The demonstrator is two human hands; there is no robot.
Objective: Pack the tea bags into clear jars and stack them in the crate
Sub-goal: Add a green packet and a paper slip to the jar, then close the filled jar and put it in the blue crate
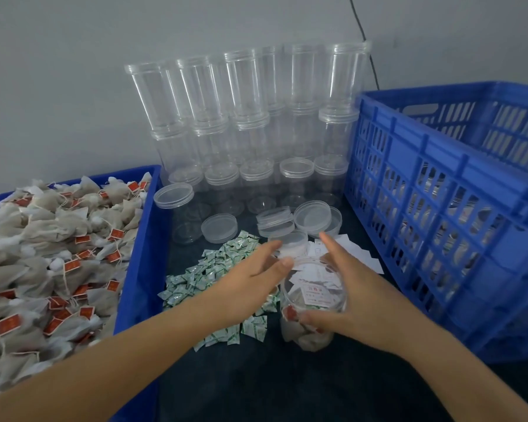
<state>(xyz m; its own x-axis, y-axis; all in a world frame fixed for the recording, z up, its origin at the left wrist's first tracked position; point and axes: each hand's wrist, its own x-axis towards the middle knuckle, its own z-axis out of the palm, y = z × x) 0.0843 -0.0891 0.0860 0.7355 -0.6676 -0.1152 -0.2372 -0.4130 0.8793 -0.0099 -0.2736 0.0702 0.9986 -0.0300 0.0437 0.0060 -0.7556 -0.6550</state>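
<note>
Right hand (342, 303) grips a filled jar (313, 309); left hand (256, 269) open, seemingly touching it.

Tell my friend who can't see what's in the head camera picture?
Two bare hands meet at a clear jar partly filled with tea bags: the right hand holds it, the left hand reaches to its rim. A blue tray of tea bags sits left, empty jars are stacked behind, a blue crate stands right.
</note>
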